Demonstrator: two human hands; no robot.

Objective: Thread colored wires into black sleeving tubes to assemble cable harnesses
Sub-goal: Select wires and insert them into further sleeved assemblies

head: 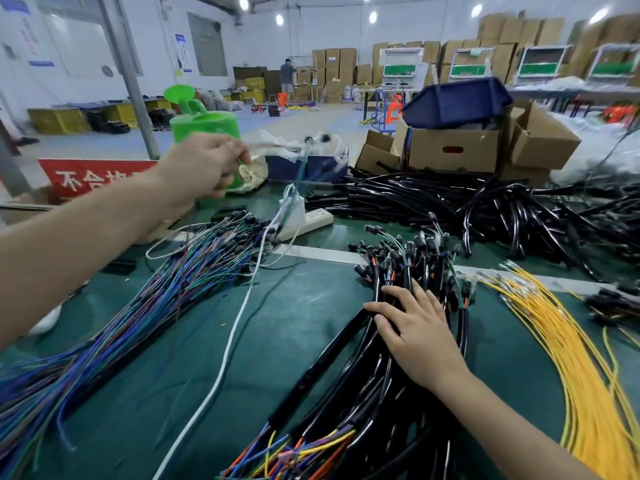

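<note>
Sleeved harnesses [367, 393] beneath flat right fingers [401, 297]

Loose coloured wires [166, 292], blue, green and purple, fanned out at the left. Empty black sleeving tubes [433, 199] heaped at the back right. Sleeved harnesses [363, 393] bundled in the middle, coloured ends poking out nearest. Yellow wires [571, 358] just beside, rightward. Lifted wires [300, 168] above the far left, blurred, possibly black-capped.
</note>
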